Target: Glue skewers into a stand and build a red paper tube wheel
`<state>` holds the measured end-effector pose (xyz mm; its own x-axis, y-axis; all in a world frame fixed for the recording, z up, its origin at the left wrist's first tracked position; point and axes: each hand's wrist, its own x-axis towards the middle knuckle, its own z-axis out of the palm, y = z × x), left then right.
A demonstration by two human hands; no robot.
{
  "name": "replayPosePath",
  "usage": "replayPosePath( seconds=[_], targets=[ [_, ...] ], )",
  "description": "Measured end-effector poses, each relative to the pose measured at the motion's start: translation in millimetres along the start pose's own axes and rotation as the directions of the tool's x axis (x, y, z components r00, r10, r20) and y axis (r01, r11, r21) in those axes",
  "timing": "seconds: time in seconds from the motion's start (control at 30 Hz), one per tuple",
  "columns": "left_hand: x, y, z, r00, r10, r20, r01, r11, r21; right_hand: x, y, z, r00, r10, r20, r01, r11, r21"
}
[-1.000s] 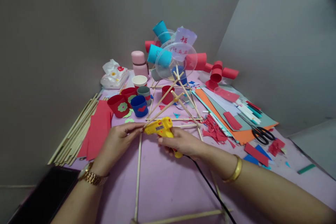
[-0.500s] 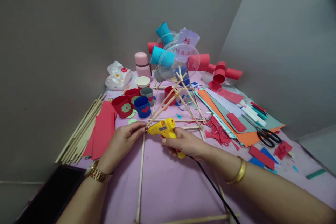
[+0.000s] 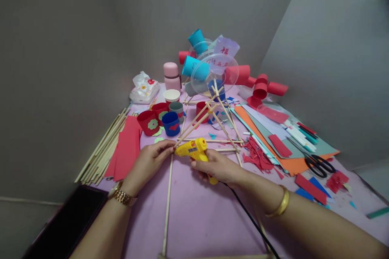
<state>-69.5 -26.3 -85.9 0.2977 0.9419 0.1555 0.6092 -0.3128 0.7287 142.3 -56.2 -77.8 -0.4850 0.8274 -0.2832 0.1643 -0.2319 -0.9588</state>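
In the head view, a soft tissue pack [image 3: 144, 94] with a white tissue [image 3: 141, 77] poking from its top sits near a smooth pink flask [image 3: 172, 77], behind round cups [image 3: 171, 124] bearing heart or flower cut-outs. Over the pale purple table [image 3: 209, 218], the right hand [image 3: 220, 166] grips a yellow plastic glue gun [image 3: 192, 149], its nozzle just beside the left hand [image 3: 150, 164], whose fingertips pinch a corner of the slender wooden stick frame [image 3: 167, 206].
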Motion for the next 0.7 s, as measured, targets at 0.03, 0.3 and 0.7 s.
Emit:
replayPosePath(
  seconds=[0.03,0.3,0.7],
  targets=[
    [-0.1,0.2,0.0,1.0,0.0,0.002,0.0,1.0,-0.001,0.4,0.2,0.0,1.0,-0.005,0.0,0.005,1.0,-0.004],
    [0.2,-1.5,1.6,1.0,-0.002,0.011,0.002,1.0,-0.002,1.0,-0.3,0.8,1.0,-0.011,0.015,0.011,1.0,-0.029],
    [0.2,-3.7,1.7,1.0,-0.001,0.004,0.001,1.0,-0.002,1.0,-0.7,1.5,1.0,0.008,-0.003,-0.009,0.998,-0.065]
  ],
)
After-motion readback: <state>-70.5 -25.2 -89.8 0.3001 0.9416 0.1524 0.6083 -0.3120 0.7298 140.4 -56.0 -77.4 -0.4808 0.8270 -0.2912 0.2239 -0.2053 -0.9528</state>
